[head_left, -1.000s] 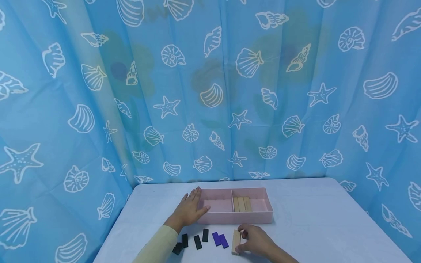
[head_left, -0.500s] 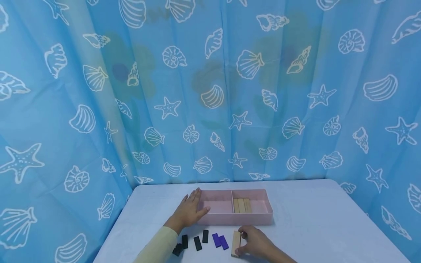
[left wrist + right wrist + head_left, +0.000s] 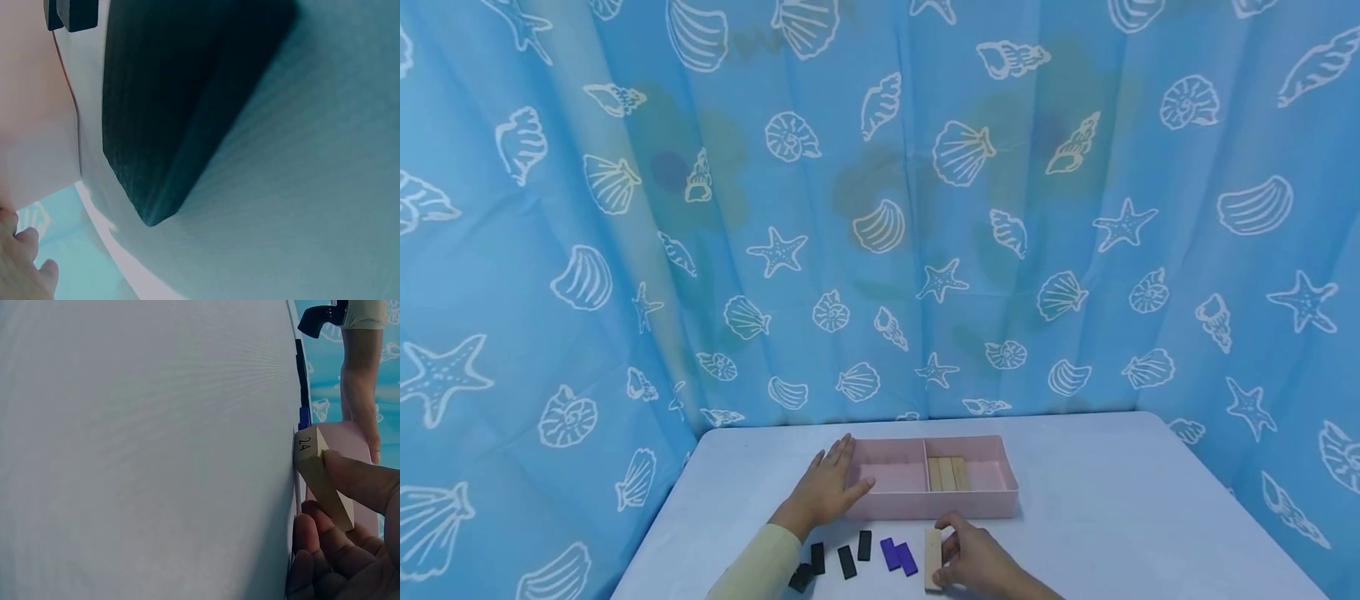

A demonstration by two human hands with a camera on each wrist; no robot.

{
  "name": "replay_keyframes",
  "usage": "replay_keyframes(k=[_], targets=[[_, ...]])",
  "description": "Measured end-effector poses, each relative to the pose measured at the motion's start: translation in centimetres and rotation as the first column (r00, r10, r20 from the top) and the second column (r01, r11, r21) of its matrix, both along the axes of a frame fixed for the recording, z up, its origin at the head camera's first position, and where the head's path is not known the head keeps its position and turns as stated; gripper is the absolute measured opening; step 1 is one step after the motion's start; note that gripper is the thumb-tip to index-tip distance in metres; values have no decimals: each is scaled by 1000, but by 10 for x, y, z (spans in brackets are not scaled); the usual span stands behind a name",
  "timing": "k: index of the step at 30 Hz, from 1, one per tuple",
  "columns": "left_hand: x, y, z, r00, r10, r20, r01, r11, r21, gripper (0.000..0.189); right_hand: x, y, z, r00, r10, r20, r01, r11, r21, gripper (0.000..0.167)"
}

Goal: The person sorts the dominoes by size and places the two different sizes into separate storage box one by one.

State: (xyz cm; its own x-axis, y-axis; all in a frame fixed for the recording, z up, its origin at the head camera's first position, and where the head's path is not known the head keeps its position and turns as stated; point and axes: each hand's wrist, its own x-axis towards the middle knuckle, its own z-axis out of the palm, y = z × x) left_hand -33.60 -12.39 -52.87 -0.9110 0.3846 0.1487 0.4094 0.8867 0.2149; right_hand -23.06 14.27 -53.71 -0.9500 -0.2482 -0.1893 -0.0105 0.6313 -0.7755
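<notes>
My left hand [image 3: 822,493] rests on the left end of a pink two-compartment box [image 3: 936,504], fingers straight and thumb at the front rim. In front of the box, my right hand [image 3: 981,560] pinches a light wooden block [image 3: 933,560] lengthwise, the thumb at its near end and the index finger at its far end. The right wrist view shows the same wooden block [image 3: 325,478] with "24" on its end and the thumb against its side; the other fingers curl below. Several similar wooden blocks [image 3: 947,474] lie side by side in the box's right compartment.
Two purple blocks [image 3: 906,559] lie left of the held block, one overlapping the other. Further left are several black blocks [image 3: 847,562], close to the left forearm. A white-covered table [image 3: 1090,500] carries everything, with a blue shell-patterned curtain [image 3: 880,250] behind it.
The head view has shifted slightly. The wooden block in my right hand shows a narrower face, and the fingers have changed position around it a little. My left hand stays on the box.
</notes>
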Motion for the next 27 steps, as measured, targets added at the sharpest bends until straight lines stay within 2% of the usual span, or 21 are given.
replay_keyframes(k=[5,12,17,27], targets=[[1,1,1,1000,2,0,-2,1000,-12,98,0,2,-2,1000,3,-16,-4,998,-67,65],[0,1,-1,1000,-4,-2,4,1000,-5,92,-1,3,-3,999,-9,39,16,982,-188,66],[-1,0,-4,1000,4,16,-4,1000,-13,87,0,5,-5,999,3,35,5,975,-220,64],[0,0,-1,1000,0,12,0,1000,-12,86,-5,10,-2,999,31,-42,-39,977,-207,62]])
